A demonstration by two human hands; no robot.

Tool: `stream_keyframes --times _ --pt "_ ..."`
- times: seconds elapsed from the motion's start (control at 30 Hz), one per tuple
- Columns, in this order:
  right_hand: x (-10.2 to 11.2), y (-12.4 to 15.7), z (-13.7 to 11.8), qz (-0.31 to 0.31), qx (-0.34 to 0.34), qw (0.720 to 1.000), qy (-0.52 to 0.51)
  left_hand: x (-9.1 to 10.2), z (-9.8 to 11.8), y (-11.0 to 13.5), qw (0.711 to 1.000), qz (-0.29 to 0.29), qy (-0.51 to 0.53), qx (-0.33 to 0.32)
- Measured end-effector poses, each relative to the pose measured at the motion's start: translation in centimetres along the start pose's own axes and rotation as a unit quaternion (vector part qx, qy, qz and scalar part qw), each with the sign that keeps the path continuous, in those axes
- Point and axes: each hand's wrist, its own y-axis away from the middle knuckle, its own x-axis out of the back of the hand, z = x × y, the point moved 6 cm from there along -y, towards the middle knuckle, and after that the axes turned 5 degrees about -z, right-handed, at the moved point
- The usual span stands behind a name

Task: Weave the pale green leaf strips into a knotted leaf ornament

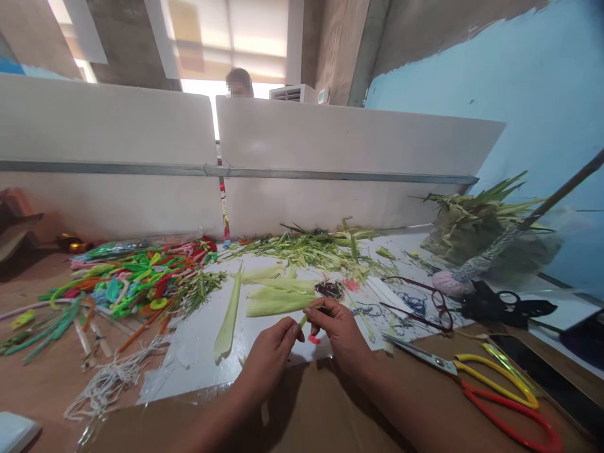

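Observation:
My left hand (278, 341) and my right hand (337, 321) meet over the front of a white sheet (189, 346). Both are closed, each pinching a thin green husk strip (303, 321) that spans the short gap between them. Just behind my fingers lie pale green corn husks (278, 301), flat and overlapping. One long single husk (229, 324) rests to their left. Close to my right hand are a dark clump of shreds (329, 289) and a pink tuft (352, 285). A small bright pink piece (314, 339) shows beside the right fingers.
Colourful fuzzy stems (132, 283) and white strings (113, 377) lie at left. Husk scraps (316, 248) line the back, before a white partition (353, 145). At right are red-handled scissors (438, 308), large yellow-and-red scissors (443, 363), a phone (542, 371) and a husk bag (462, 239).

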Motion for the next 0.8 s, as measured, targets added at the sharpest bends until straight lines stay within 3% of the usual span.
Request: stream_keyframes --times 0.13,0.47,0.6,0.8 --pt "-0.1 0.0 -0.1 -0.006 0.005 1.0 0.008 -0.1 -0.4 0.0 0.999 -0.024 0.023 0.01" --pt "-0.8 0.8 -0.8 -0.032 0.055 0.996 0.059 -1.5 -0.7 -0.5 0.962 -0.075 0.264 0.007" --pt "-0.8 0.8 -0.6 -0.03 0.051 0.997 0.058 -1.5 -1.3 -0.6 0.978 -0.036 0.204 0.031" --pt "-1.0 0.7 -0.4 -0.031 0.027 0.999 0.026 -0.8 0.4 -0.3 0.997 -0.003 0.071 -0.027"
